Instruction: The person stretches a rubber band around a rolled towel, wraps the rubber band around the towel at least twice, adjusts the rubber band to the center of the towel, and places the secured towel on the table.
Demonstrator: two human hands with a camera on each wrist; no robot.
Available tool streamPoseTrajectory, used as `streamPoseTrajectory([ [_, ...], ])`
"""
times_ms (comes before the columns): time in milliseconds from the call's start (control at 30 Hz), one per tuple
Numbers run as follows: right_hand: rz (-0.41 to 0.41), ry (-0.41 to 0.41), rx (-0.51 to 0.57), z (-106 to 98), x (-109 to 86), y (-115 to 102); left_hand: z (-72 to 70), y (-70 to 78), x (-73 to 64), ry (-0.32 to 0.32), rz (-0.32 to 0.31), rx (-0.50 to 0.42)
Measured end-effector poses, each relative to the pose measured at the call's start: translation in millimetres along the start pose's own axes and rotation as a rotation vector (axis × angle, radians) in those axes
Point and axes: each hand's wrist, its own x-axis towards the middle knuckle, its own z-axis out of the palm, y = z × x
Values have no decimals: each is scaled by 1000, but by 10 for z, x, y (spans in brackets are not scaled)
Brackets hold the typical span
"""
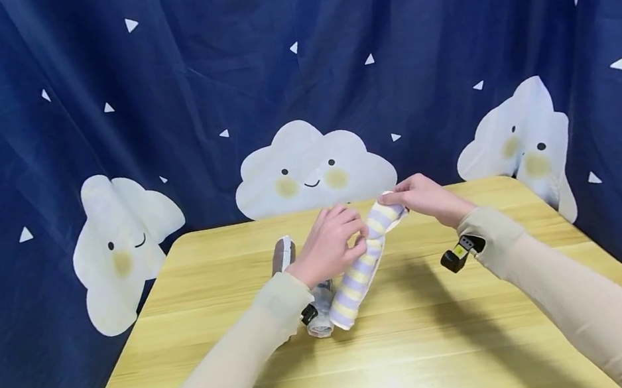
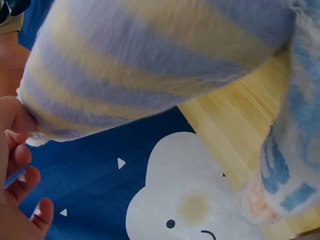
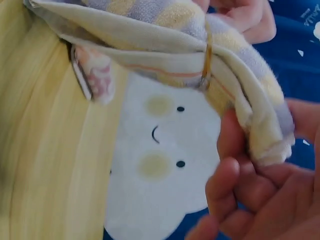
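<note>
A rolled towel (image 1: 355,284) with lavender and yellow stripes slants up from the table between my hands. My right hand (image 1: 426,198) pinches its raised far end, thumb on the near face. Higher up on the roll, my left hand (image 1: 331,244) has its thumb and forefinger at the striped cloth (image 2: 115,75), other fingers loosely bent. A thin yellowish rubber band (image 3: 207,52) circles the roll between the hands, drawing the cloth in. The pale underside (image 3: 165,62) with an orange line shows in the right wrist view.
A grey-blue patterned rolled towel (image 1: 320,317) lies left of the striped one, partly under my left wrist. Behind it is a brown and white roll (image 1: 282,255). The wooden table (image 1: 238,352) ends at a dark blue curtain (image 1: 183,106) with clouds.
</note>
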Motion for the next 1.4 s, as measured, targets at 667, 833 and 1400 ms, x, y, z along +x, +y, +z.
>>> streamPoseTrajectory([
  [667,-466,-54,-148,-11,-429,-248,-2,-42,-69,83,23,-60],
  [833,-516,-67,-167,-23,-423,-276,-12,-60,-81,78,29,-70],
  [1400,-480,34,-118,28,-358,-331,84,55,-149,238,75,-9],
])
